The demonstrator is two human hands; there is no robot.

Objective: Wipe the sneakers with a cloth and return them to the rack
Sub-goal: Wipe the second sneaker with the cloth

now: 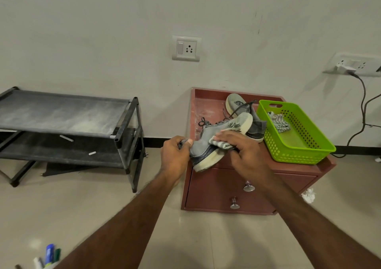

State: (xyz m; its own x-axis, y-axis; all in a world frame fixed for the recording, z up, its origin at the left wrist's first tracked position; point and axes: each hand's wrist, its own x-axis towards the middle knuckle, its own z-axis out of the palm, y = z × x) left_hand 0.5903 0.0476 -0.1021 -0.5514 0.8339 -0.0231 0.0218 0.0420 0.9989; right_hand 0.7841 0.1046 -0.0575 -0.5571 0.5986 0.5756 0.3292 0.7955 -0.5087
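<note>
A grey sneaker [208,139] with a cream sole lies tilted over the front edge of the red-brown drawer cabinet [247,184]. My left hand [175,153] grips its heel end. My right hand [245,149] presses a striped grey-white cloth [219,143] against the sneaker's side, fingers curled round the cloth. The second grey sneaker [241,108] lies on the cabinet top behind it, laces loose. The black two-shelf shoe rack [68,120] stands at the left against the wall, both shelves bare of shoes.
A green plastic basket [296,132] holding another striped cloth [278,121] sits on the cabinet's right side. Wall sockets and a black cable [362,103] are at the right. Crumpled white paper [308,195] lies on the floor. Pens [49,256] show at bottom left.
</note>
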